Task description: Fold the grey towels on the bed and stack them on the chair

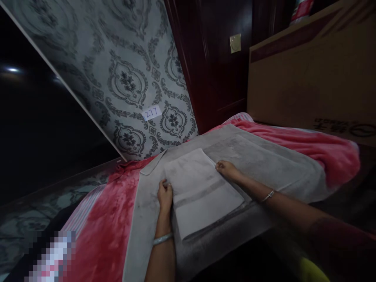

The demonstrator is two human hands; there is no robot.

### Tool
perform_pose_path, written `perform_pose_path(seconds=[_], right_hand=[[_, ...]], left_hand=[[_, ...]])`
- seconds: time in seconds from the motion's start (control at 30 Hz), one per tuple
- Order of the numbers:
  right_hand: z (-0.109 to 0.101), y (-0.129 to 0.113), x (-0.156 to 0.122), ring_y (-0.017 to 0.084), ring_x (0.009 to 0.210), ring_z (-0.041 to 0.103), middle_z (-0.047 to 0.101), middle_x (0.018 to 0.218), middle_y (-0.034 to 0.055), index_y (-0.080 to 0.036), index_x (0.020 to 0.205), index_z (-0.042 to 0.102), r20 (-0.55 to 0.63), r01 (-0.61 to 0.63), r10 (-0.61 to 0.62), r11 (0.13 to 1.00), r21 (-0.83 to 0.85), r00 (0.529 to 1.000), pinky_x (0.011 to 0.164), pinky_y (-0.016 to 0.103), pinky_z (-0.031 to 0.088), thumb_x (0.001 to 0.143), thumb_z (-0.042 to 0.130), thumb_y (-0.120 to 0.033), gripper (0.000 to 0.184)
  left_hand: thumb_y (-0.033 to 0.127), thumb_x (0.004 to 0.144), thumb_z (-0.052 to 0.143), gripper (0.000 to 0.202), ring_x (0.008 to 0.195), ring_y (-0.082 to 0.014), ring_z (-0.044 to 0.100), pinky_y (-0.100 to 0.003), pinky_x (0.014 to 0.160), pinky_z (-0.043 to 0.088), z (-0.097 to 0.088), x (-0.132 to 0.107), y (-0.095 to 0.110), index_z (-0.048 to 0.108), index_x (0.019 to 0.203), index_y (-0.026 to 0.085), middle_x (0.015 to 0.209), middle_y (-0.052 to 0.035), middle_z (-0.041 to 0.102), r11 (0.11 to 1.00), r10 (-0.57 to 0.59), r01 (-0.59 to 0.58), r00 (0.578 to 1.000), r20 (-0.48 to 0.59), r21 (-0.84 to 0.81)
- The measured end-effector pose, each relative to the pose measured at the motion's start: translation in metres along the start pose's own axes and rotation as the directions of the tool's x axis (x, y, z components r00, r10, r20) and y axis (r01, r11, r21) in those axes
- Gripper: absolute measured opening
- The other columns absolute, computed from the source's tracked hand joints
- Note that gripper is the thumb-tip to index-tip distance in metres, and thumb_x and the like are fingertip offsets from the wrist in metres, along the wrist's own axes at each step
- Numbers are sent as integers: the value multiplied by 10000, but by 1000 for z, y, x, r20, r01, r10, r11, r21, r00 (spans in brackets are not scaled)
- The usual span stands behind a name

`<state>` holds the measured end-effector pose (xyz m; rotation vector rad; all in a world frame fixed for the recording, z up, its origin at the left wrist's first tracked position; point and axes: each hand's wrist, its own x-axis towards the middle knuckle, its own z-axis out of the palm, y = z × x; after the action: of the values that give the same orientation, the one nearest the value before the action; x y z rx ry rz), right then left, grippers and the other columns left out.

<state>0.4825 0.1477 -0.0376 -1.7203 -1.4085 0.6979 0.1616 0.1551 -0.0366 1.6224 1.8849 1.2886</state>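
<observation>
A folded light grey towel (202,196) with a darker band across it lies on a larger grey cloth (258,160) spread over a bed or similar soft surface. At the towel's left edge is my left hand (165,196), fingers curled in and thumb close to them, seemingly gripping the edge. My right hand (228,170) pinches the towel's upper right edge between thumb and fingers. The towel's layers show along its right and near sides. What lies under its folds is hidden.
A red plush blanket (102,219) lies beneath the grey cloth, bunched up at the right. Behind it stands a large cardboard box (311,82), near a dark red wooden panel (217,70). A paper label (152,112) marked 277 is on the patterned wall (129,78).
</observation>
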Motion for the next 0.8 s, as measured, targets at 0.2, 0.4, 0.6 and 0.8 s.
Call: perform_pose_path(seconds=[0.2, 0.4, 0.6, 0.8], right_hand=[[-5, -6, 3, 133, 662, 547, 615, 687, 8, -162, 698, 641, 89, 3, 11, 988, -151, 996, 594, 219, 340, 787, 680, -275, 149], [0, -7, -2, 124, 662, 516, 583, 676, -1, -163, 693, 636, 52, 20, -7, 968, -250, 999, 575, 227, 299, 819, 613, -241, 150], [1, -5, -6, 134, 678, 537, 633, 720, 11, -162, 745, 666, 39, 43, -33, 953, -299, 999, 584, 222, 321, 829, 594, -244, 137], [-1, -11, -10, 151, 762, 588, 696, 861, 39, -167, 867, 682, 58, 70, -52, 930, -361, 997, 606, 221, 335, 862, 635, -332, 171]], left_hand=[[338, 813, 570, 462, 765, -228, 625, -344, 755, 497, 2, 3, 0, 601, 1238, 159, 730, -7, 625, 999, 19, -21, 997, 69, 25], [388, 803, 623, 636, 739, -228, 625, -335, 724, 501, 4, -3, 5, 519, 1376, 134, 743, -7, 620, 990, 18, -34, 993, 119, 136], [369, 792, 639, 545, 775, -236, 650, -325, 736, 514, 2, -6, 11, 600, 1293, 157, 716, -7, 625, 986, 21, -34, 997, 78, 165], [393, 819, 645, 694, 811, -270, 681, -348, 759, 512, -1, -12, 16, 494, 1443, 130, 699, -19, 649, 959, 21, -72, 983, 185, 273]])
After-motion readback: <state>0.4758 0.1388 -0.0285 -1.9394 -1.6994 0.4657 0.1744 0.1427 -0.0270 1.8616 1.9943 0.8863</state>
